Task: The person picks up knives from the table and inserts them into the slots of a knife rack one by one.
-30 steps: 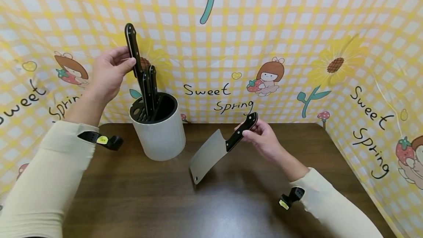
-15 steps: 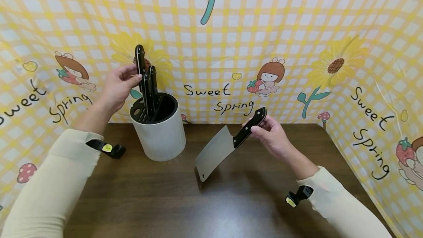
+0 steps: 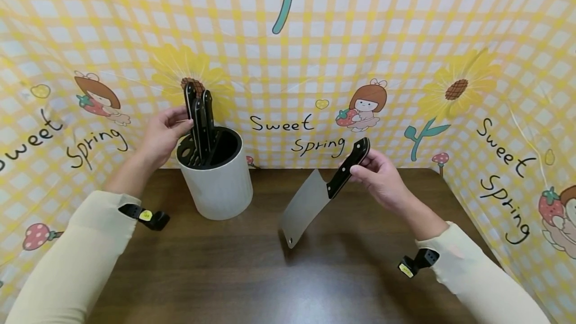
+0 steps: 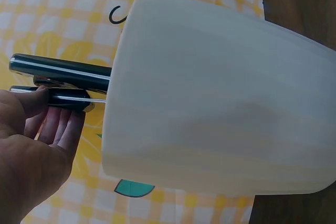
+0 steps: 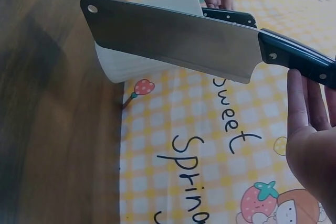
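Note:
My left hand (image 3: 163,136) pinches the black handle of a knife (image 3: 189,96) at the left of the white round knife block (image 3: 218,191). In the left wrist view, a thin strip of that knife's blade shows between the handle (image 4: 68,98) and the block's rim. Other black-handled knives (image 3: 208,114) stand in the block right beside it, their blades hidden inside. To the right, my right hand (image 3: 382,179) grips a cleaver (image 3: 308,209) by its riveted black handle. The cleaver's broad blade slants down to the left, its holed corner low over the table.
The block stands at the back left of the brown wooden table (image 3: 216,274), with vacant slots in its black top (image 3: 227,144). Yellow checked cloth (image 3: 288,79) printed with flowers and figures hangs behind and at both sides.
My left hand has lowered its knife into the block, until its handle is near the height of the others. My right hand has carried the cleaver to the right, away from the block.

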`<state>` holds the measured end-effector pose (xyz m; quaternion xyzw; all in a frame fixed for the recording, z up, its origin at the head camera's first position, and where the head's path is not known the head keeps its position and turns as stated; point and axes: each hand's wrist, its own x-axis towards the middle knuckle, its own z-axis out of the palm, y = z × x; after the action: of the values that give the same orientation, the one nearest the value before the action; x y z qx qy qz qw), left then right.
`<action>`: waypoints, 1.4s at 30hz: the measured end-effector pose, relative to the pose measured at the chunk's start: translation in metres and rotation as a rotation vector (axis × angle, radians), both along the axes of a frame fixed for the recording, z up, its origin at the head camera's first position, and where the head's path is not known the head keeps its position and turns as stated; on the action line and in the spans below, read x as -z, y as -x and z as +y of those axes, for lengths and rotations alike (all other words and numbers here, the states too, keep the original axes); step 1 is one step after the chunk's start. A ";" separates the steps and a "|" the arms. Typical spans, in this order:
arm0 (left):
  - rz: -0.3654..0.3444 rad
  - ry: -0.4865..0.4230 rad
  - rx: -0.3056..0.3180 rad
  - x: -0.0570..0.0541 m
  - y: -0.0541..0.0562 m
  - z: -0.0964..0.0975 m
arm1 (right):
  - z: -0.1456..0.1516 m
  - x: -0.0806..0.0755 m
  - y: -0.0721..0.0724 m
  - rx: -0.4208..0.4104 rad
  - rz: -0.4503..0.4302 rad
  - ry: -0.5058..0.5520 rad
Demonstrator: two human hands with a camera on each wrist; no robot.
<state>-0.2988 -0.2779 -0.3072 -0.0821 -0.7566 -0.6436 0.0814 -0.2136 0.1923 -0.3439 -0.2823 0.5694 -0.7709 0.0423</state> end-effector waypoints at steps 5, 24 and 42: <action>-0.006 0.134 0.005 0.007 0.001 -0.001 | 0.005 -0.008 0.001 0.026 0.010 -0.039; 0.025 0.026 -0.034 0.005 -0.009 -0.008 | 0.001 -0.041 0.010 0.102 0.057 -0.146; 0.280 -0.184 -0.016 -0.040 -0.048 0.021 | -0.017 -0.073 0.019 0.170 0.122 -0.287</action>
<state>-0.2509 -0.2571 -0.2674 -0.1572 -0.6764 -0.6918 0.1982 -0.2325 0.1757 -0.2714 -0.2703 0.6969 -0.6640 -0.0177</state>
